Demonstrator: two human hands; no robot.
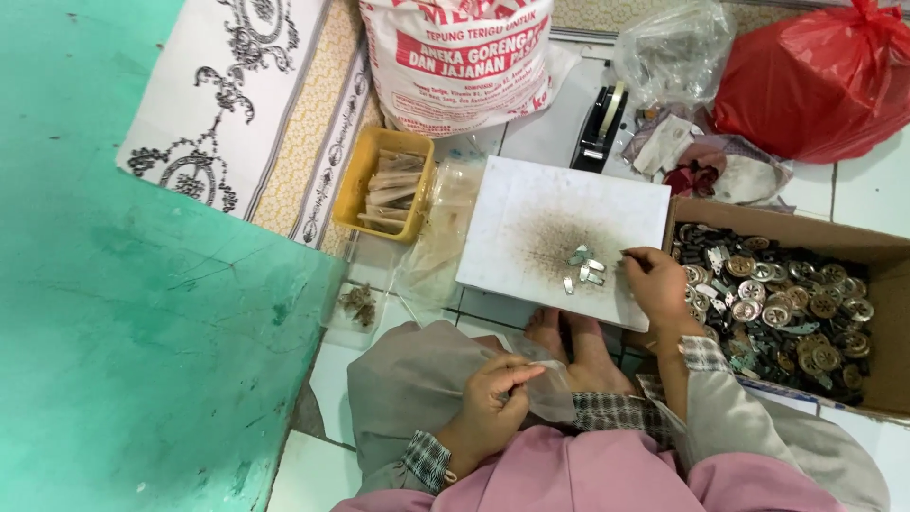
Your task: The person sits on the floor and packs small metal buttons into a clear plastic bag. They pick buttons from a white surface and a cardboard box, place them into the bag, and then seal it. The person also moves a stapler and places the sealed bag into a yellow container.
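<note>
A tiled floor (858, 185) was used as the work area, with a green painted surface (123, 313) filling the left side and a patterned mat (246, 104) lying at the far left. At the far middle a large white printed sack (460, 62) was stood upright, and a red plastic bag (820, 81) and a clear plastic bag (673, 47) were set at the far right, well apart from the hands. An open cardboard box (886, 322) filled with round metal parts (787, 303) was placed just right of the white board (531, 213), seemingly so that it could be reached by the right hand. The board was laid flat just beyond the bare feet (573, 341) and served as a sorting surface, its middle darkened where the parts were handled. A yellow tray (365, 171) holding folded packets was kept beside the board's far left corner, and a black tape dispenser (599, 128) was stood at its far edge. The right hand (659, 284) was rested on the board's right edge, its fingers curled and its fingertips drawn together at a few small metal pieces (583, 267) gathered near the board's middle; whether one was pinched could not be told. The left hand (493, 403) was held near the lap, its thumb and forefinger pinching a small clear plastic bag (545, 384), apparently kept ready close to the body.
</note>
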